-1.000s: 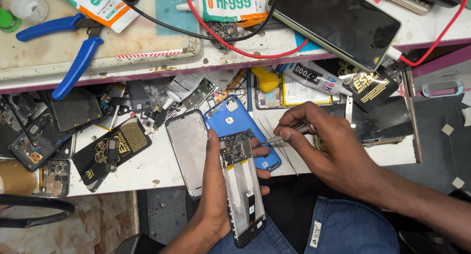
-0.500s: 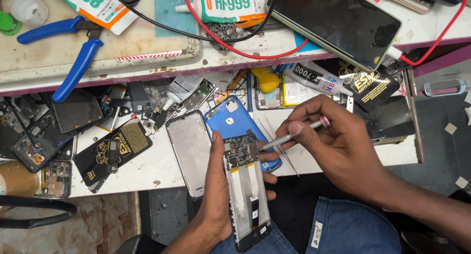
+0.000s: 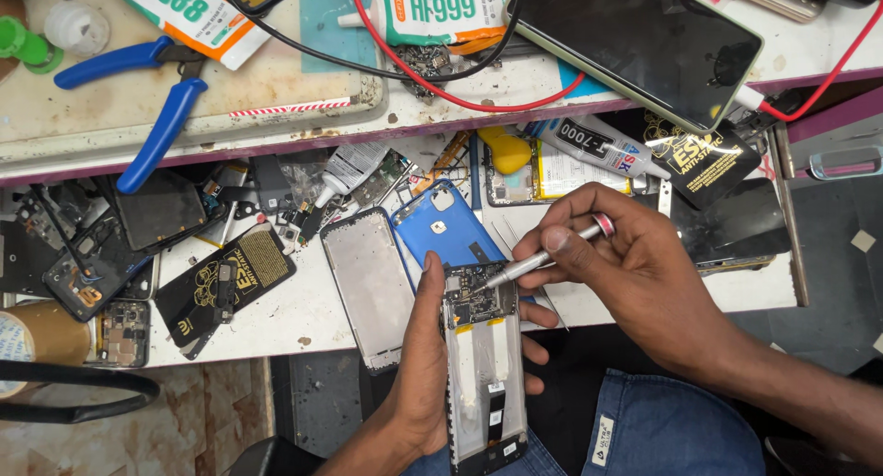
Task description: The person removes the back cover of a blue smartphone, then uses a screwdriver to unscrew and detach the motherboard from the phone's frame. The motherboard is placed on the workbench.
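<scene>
Holding the opened phone (image 3: 485, 375) near centre in the left hand (image 3: 418, 384), back cover (image 3: 444, 232) already off, right hand (image 3: 635, 274) pinches a screwdriver (image 3: 543, 257) on its still-mounted board.

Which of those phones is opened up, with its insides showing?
The opened phone held in the left hand; the big one above lies closed, screen up.
</scene>
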